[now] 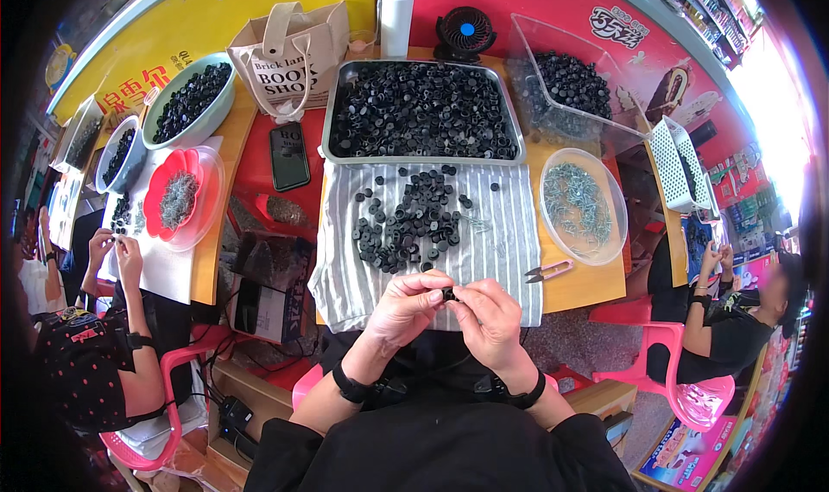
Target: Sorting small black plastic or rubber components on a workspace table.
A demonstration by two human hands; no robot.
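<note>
My left hand (408, 309) and my right hand (490, 319) meet over the near edge of a striped cloth (345, 272). Between their closed fingertips is a small black round part (448, 294), mostly covered by the fingers. Just beyond them lies a loose pile of black button-like parts (410, 220), with a few thin pale pins (477, 223) at its right. A metal tray (423, 160) heaped with similar black pieces stands behind the pile. To the right, a round plastic lid (596, 254) carries many thin silvery pins, and pink-handled thread snips (550, 271) lie near it.
A clear bin (553, 116) of black parts, a small fan (465, 32), a white bottle (396, 17) and a canvas bag (285, 60) line the back. A phone (289, 157) is left of the cloth. Co-workers sit at side tables left and right.
</note>
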